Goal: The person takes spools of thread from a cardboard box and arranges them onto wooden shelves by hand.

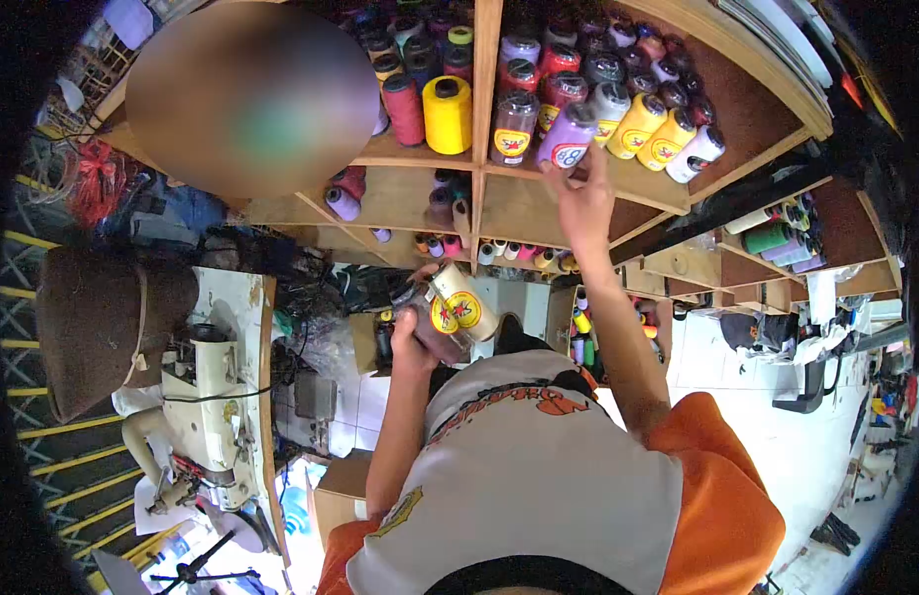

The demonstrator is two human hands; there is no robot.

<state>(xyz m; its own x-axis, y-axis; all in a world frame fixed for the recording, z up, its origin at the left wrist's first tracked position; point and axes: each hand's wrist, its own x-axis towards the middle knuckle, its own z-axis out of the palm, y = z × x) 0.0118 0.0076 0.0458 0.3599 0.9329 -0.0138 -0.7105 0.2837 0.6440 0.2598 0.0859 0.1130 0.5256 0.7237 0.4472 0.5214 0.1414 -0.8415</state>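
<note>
My left hand (412,342) is wrapped round two thread cones held side by side at my chest, a cream one (467,302) and a dark brown one (435,337), both with yellow star labels. Up at the shelf, my right hand (584,193) has its fingers on the lower part of a purple cone (571,137), which tilts at the front edge. A dark cone (515,127) stands to its left. On its right are a grey cone (610,103) and pale yellow cones (638,126).
The wooden shelf (539,208) holds many more cones, among them a bright yellow one (448,115) and a red one (403,111). A sewing machine (217,402) stands on a table at the left. A cardboard box (341,491) sits low beside it. A blurred oval hides the upper left.
</note>
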